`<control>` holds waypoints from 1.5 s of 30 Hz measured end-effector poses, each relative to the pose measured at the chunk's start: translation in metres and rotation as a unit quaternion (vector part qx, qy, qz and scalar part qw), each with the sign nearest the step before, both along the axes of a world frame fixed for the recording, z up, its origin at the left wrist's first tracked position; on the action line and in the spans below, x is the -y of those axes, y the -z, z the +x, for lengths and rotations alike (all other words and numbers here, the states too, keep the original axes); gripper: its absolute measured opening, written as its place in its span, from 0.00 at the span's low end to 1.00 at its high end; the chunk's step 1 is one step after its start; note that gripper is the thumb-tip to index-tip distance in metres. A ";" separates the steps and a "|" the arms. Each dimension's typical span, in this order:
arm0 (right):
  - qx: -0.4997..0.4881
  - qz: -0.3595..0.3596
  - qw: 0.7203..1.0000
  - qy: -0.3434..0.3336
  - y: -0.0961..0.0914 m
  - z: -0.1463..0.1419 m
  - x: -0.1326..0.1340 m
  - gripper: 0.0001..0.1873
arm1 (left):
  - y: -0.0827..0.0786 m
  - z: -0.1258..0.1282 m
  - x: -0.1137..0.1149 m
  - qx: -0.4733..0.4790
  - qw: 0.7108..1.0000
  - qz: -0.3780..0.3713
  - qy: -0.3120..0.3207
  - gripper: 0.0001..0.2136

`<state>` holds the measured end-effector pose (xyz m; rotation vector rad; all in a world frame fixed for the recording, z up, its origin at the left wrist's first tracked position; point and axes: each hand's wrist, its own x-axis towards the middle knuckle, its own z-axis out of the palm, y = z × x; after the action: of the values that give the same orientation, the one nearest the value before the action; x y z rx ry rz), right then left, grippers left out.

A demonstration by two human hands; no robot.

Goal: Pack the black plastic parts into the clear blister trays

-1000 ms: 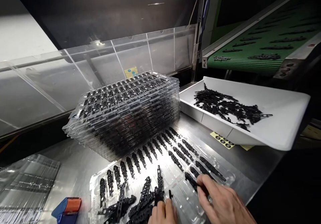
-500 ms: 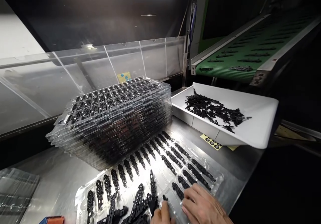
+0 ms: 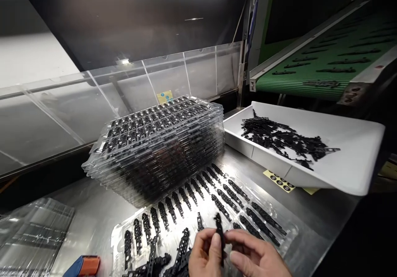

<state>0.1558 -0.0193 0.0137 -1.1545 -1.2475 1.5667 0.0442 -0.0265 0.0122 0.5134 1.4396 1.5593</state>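
Observation:
My left hand [image 3: 203,254] and my right hand [image 3: 256,256] meet at the bottom centre, both pinching one small black plastic part [image 3: 219,229] held upright between their fingertips. Below them lies a clear plastic tray [image 3: 288,227] on the steel table, its slots holding rows of the same black parts. A loose heap of black parts [image 3: 161,260] rests on the tray's near left portion, beside my left hand.
A tall stack of filled clear trays [image 3: 158,144] stands behind. A white bin [image 3: 350,161] with loose black parts sits at right, under a green conveyor [image 3: 325,62]. Empty clear trays [image 3: 31,227] lie at left, a blue-orange object [image 3: 83,265] near them. A clear screen [image 3: 93,95] runs along the back.
Both hands rose off the tray and came together, lifting one black part up between their fingertips. The right hand left the tray's right slots.

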 end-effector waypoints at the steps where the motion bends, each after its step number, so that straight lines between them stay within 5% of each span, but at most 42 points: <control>1: 0.003 -0.005 1.000 0.006 0.002 -0.004 -0.002 0.24 | -0.002 0.001 -0.004 -0.009 1.000 0.002 -0.014 0.22; 4: 0.043 0.030 0.998 0.041 0.003 -0.013 -0.007 0.22 | -0.007 0.003 -0.013 -0.025 1.000 -0.002 -0.007 0.21; 7: 0.152 0.182 0.968 0.085 -0.002 -0.014 -0.016 0.16 | -0.011 -0.010 -0.019 -0.121 0.990 0.026 0.071 0.16; 9: 0.246 0.281 0.922 0.103 -0.007 -0.010 -0.027 0.13 | -0.011 -0.029 -0.019 -0.303 0.945 0.054 0.109 0.12; 12: 0.391 0.396 0.826 0.085 -0.010 -0.004 -0.044 0.13 | -0.002 -0.059 -0.009 -0.610 0.786 0.005 0.105 0.11; 14: 0.482 0.441 0.755 0.061 -0.010 -0.005 -0.052 0.14 | 0.008 -0.072 -0.001 -0.705 0.699 -0.064 0.101 0.12; 16: 0.557 0.450 0.697 0.031 -0.008 -0.010 -0.058 0.15 | 0.019 -0.075 0.005 -0.732 0.666 -0.097 0.105 0.12; 21: 0.684 0.426 0.589 -0.065 -0.004 -0.034 -0.061 0.15 | 0.036 -0.069 0.008 -0.736 0.667 -0.060 0.100 0.12; 26: 0.678 0.438 0.581 -0.104 -0.004 -0.051 -0.057 0.10 | 0.040 -0.070 0.011 -0.702 0.702 -0.031 0.117 0.09; 29: 0.670 0.437 0.589 -0.115 -0.007 -0.049 -0.057 0.11 | 0.038 -0.073 0.017 -0.687 0.710 -0.031 0.151 0.21; 32: 0.668 0.424 0.600 -0.115 -0.010 -0.044 -0.061 0.14 | 0.035 -0.075 0.020 -0.682 0.710 -0.040 0.169 0.22; 40: 0.655 0.377 0.647 -0.102 -0.008 -0.037 -0.072 0.09 | 0.051 -0.081 0.022 -0.692 0.714 0.043 0.103 0.20; 45: 0.653 0.374 0.650 -0.107 -0.009 -0.037 -0.077 0.09 | 0.053 -0.080 0.023 -0.692 0.714 0.050 0.093 0.20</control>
<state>0.1184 0.0575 0.0229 -1.5236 -2.6440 -0.1131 -0.0361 -0.0496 -0.0404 2.1255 2.1926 0.9403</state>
